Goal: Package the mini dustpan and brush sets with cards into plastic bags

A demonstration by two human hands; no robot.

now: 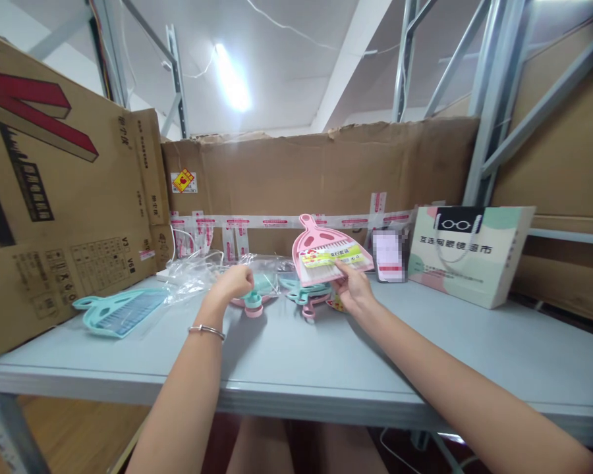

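Observation:
My right hand (353, 286) grips the lower edge of a pink dustpan set (321, 240), raised and tilted with its handle up. A brush with pale bristles and a yellow-green label sit in its pan. My left hand (234, 283) is curled closed beside clear plastic bags (192, 270); its fingertips are hidden, so what it holds does not show. Just beyond it lies a stack of mint and pink dustpans (254, 303), handles toward me. Another group of mint and pink dustpans (309, 296) lies under the raised set. At left rests a mint dustpan with brush (128, 311).
A large printed carton (103, 197) stands along the left side. Cardboard (296, 171) with tape walls off the back of the grey shelf (375, 355). A phone (389, 255) leans there, beside a paper carrier bag (467, 257). Metal uprights rise behind.

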